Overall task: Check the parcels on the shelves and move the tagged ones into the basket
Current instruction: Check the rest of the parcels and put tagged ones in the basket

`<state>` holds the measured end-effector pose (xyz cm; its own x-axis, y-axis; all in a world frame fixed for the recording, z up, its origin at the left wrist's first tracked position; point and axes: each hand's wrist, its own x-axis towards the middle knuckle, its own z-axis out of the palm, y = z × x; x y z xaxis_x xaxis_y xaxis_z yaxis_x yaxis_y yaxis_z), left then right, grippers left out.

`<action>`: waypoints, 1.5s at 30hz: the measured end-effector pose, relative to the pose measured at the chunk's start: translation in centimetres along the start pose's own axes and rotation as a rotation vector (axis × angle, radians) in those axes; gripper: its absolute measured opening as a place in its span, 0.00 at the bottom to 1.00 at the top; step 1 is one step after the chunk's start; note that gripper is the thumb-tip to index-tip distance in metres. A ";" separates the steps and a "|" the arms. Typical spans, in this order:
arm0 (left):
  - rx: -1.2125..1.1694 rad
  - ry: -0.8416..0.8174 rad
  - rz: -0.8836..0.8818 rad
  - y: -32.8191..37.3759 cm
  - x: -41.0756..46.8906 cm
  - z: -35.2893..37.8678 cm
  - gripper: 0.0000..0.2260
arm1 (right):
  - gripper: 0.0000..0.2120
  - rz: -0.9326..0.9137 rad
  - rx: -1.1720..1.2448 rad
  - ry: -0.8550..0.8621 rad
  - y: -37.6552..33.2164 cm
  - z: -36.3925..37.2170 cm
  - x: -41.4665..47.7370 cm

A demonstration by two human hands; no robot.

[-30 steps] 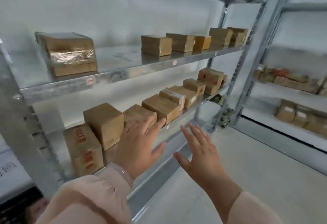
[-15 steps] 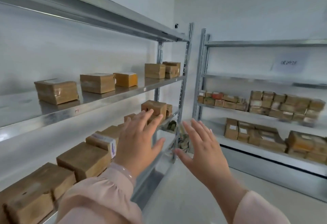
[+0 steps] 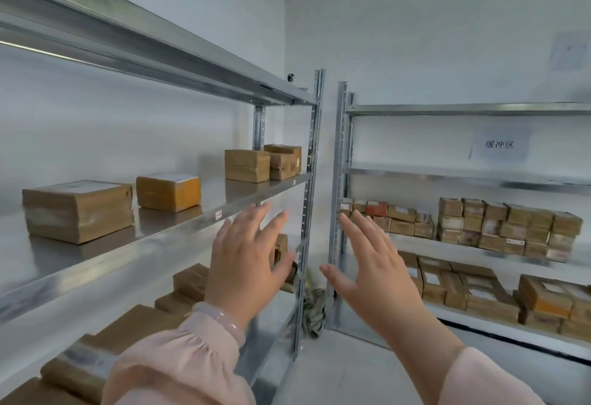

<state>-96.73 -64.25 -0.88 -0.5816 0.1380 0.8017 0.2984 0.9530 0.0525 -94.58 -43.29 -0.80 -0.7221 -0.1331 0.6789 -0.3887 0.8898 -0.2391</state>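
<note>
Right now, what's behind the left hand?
A brown parcel peeks out to the right of the left hand. Most of it is covered, so any tag is unseen. More brown parcels lie lower left of the hand.

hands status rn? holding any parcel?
Left hand: open, fingers spread, holding nothing.
Right hand: open, fingers spread, holding nothing.

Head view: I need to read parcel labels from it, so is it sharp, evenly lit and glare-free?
Head view: soft, even light, no hard shadows; the left shelf has a dull sheen, no harsh glare; parcels on the right rack are smeared, labels unreadable; the sign reads clearly; the wide lens tilts the posts.
</note>
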 end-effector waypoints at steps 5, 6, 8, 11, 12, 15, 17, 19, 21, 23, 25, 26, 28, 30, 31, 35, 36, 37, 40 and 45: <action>0.016 -0.027 0.012 -3.5 6.4 6.0 0.27 | 0.39 -0.017 -0.034 0.022 1.9 4.7 7.7; 0.005 -0.031 0.009 -3.9 7.6 7.2 0.27 | 0.38 -0.009 -0.021 0.022 2.4 5.7 8.9; -0.010 -0.037 0.016 -4.3 9.7 9.6 0.27 | 0.38 0.001 0.010 0.014 3.7 7.5 11.0; -0.019 -0.044 0.024 -4.5 12.4 13.3 0.28 | 0.37 -0.021 -0.011 0.002 6.3 9.9 13.7; -0.013 -0.046 0.024 -4.5 13.1 14.5 0.28 | 0.37 -0.019 -0.017 0.000 7.4 10.6 14.7; 0.033 -0.044 0.011 -4.5 15.4 18.3 0.28 | 0.38 0.014 0.016 0.011 11.2 12.9 17.7; 0.063 -0.046 -0.009 -4.5 16.9 20.8 0.28 | 0.38 0.011 0.066 0.022 13.4 14.6 19.9; 0.089 -0.054 -0.043 -4.5 18.5 23.3 0.28 | 0.39 -0.030 0.112 0.021 15.6 16.4 22.1; 0.116 -0.044 -0.091 -4.3 20.1 25.5 0.27 | 0.39 -0.068 0.144 0.013 18.0 18.0 24.4; 0.137 -0.036 -0.143 -3.9 21.7 27.6 0.27 | 0.40 -0.079 0.168 -0.004 20.7 19.3 26.5; 0.151 -0.033 -0.176 -3.5 23.0 29.4 0.27 | 0.39 -0.086 0.208 -0.024 23.3 20.4 28.4; 0.156 -0.034 -0.193 -3.3 23.7 30.2 0.27 | 0.39 -0.098 0.231 -0.038 24.5 20.9 29.4; 0.154 -0.032 -0.240 -3.0 25.1 31.8 0.27 | 0.38 -0.135 0.255 -0.057 26.4 22.0 31.4; 0.149 -0.028 -0.280 -3.1 26.2 33.2 0.27 | 0.39 -0.151 0.281 -0.065 27.7 23.2 33.5; 0.156 -0.028 -0.292 -3.2 26.7 33.8 0.27 | 0.38 -0.150 0.308 -0.074 28.2 23.8 34.5; 0.216 0.012 -0.337 -5.4 28.6 35.4 0.27 | 0.38 -0.180 0.417 -0.124 28.9 27.0 38.4; 0.225 0.027 -0.345 -6.1 29.2 35.7 0.26 | 0.38 -0.191 0.436 -0.133 28.8 27.9 39.3; 0.232 0.037 -0.356 -6.9 29.9 36.0 0.26 | 0.38 -0.206 0.451 -0.139 28.5 28.9 40.2; 0.230 0.049 -0.412 -9.3 31.9 37.1 0.27 | 0.37 -0.264 0.493 -0.167 27.3 32.0 42.9; 0.072 0.099 -0.505 -13.7 34.4 39.0 0.27 | 0.36 -0.335 0.550 -0.244 25.6 36.7 46.7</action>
<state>-150.39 -62.04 2.77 -0.5643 -0.3672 0.7394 -0.0559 0.9106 0.4095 -159.27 -42.74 -0.65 -0.5958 -0.5138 0.6173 -0.8006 0.4414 -0.4053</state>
